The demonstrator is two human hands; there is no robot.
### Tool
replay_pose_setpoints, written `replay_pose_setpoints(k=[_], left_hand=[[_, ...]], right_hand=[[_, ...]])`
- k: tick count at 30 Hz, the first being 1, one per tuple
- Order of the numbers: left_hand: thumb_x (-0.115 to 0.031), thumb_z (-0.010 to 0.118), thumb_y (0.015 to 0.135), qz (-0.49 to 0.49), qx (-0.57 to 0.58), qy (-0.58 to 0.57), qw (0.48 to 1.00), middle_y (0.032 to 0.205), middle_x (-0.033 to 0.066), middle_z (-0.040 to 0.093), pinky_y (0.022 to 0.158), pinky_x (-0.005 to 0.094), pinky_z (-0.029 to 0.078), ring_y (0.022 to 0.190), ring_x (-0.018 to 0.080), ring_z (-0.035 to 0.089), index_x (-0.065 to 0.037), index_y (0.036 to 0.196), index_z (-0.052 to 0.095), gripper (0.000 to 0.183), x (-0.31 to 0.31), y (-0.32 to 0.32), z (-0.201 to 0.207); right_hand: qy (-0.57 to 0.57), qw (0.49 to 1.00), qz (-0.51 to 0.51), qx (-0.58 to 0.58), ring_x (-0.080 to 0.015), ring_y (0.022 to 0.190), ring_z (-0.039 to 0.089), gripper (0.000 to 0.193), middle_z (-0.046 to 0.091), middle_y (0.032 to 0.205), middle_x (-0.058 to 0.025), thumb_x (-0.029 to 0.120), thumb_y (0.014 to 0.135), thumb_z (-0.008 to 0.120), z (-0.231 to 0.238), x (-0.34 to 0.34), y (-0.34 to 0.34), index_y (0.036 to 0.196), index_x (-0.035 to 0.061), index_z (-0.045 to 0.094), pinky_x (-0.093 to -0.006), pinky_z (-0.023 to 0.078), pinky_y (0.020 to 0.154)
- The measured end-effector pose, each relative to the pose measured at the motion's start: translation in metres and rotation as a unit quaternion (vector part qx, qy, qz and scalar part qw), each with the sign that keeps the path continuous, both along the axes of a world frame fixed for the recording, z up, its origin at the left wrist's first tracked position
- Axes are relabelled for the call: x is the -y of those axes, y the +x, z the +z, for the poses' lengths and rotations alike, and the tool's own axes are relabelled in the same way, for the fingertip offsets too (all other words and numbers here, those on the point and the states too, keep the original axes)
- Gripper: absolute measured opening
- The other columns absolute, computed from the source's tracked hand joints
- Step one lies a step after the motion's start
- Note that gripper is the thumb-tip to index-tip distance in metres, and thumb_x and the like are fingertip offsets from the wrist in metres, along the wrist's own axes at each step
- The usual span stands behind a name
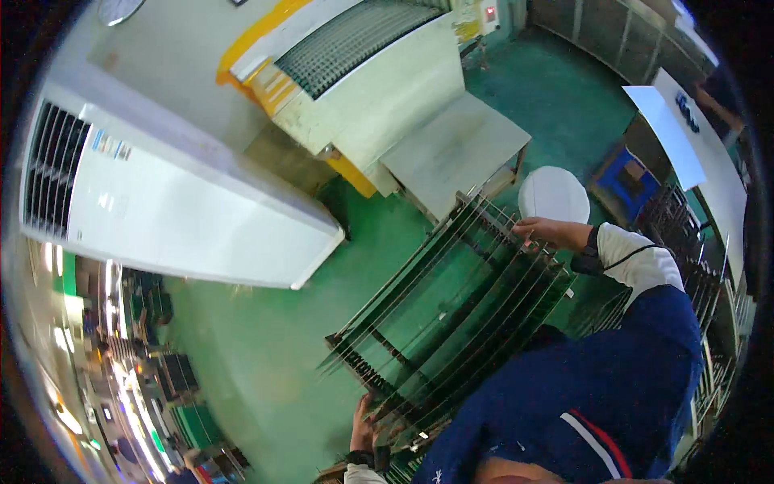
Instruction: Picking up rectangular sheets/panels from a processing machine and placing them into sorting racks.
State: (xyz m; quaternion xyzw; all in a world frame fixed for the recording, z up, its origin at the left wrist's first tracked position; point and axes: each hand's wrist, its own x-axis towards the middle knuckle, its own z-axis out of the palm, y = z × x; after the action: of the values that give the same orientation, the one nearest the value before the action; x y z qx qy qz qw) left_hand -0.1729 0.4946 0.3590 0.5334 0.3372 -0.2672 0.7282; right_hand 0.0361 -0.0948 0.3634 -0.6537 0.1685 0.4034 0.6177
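A dark metal rack point(393, 345) with toothed, slotted ends stands before me, holding several long thin rods or strips that run from end to end. My right hand point(551, 232) is at its far right end, fingers closed around the end of the thin rods; exactly which piece it grips is hard to make out. At the near left end, my left hand point(364, 431) has its fingers curled against the rod ends, partly hidden by them. Between the two hands the rods slant up to the right.
Beyond the rack stand a low grey table point(459, 153) and a cream machine point(387, 97) with a ribbed roller bed. A white round stool point(555, 196) is close to my right hand. A tall white cabinet unit point(193, 206) stands left. More racks and a white worktable point(726, 161) line the right.
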Motion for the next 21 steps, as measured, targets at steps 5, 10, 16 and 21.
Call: replay_pose_setpoints(k=[5, 10, 16, 21], left_hand=[[-0.018, 0.059, 0.088, -0.198, 0.177, 0.118, 0.957, 0.117, 0.0123, 0.055, 0.087, 0.045, 0.052, 0.107, 0.0281, 0.057, -0.01, 0.121, 0.048, 0.035, -0.062, 0.092, -0.094], [-0.018, 0.053, 0.092, -0.056, 0.059, -0.042, 0.996, 0.122, 0.0074, 0.052, 0.09, 0.0392, 0.048, 0.11, 0.0218, 0.054, -0.01, 0.127, 0.043, 0.037, -0.057, 0.2, -0.07], [-0.019, 0.052, 0.093, -0.211, 0.091, 0.02, 0.973, 0.116, 0.0052, 0.052, 0.088, 0.0369, 0.05, 0.099, 0.02, 0.058, -0.012, 0.129, 0.042, 0.038, -0.021, 0.316, -0.043], [-0.015, 0.053, 0.091, -0.169, -0.013, 0.021, 0.985, 0.115, 0.0051, 0.05, 0.085, 0.0374, 0.051, 0.096, 0.0194, 0.058, -0.012, 0.128, 0.042, 0.039, 0.006, 0.405, -0.059]], right_hand=[[0.026, 0.996, -0.067, 0.053, -0.0151, 0.087, 0.054, 0.057, 0.053, 0.095, -0.0015, 0.054, 0.087, 0.057, -0.013, 0.017, 0.039, 0.122, 0.0103, 0.049, -0.036, 0.045, 0.075], [0.001, 0.993, -0.1, 0.062, -0.0175, 0.098, 0.051, 0.055, 0.049, 0.111, -0.0043, 0.049, 0.089, 0.057, -0.012, 0.031, 0.078, 0.125, 0.0079, 0.048, -0.0405, 0.039, 0.083], [-0.058, 0.988, -0.142, 0.034, -0.0179, 0.1, 0.054, 0.057, 0.056, 0.111, -0.0067, 0.052, 0.09, 0.054, -0.005, 0.04, 0.106, 0.125, 0.0073, 0.048, -0.0407, 0.039, 0.085], [-0.07, 0.979, -0.191, 0.019, -0.0202, 0.107, 0.053, 0.065, 0.057, 0.114, -0.0088, 0.058, 0.087, 0.054, -0.008, 0.061, 0.141, 0.127, 0.0069, 0.046, -0.0442, 0.039, 0.087]])
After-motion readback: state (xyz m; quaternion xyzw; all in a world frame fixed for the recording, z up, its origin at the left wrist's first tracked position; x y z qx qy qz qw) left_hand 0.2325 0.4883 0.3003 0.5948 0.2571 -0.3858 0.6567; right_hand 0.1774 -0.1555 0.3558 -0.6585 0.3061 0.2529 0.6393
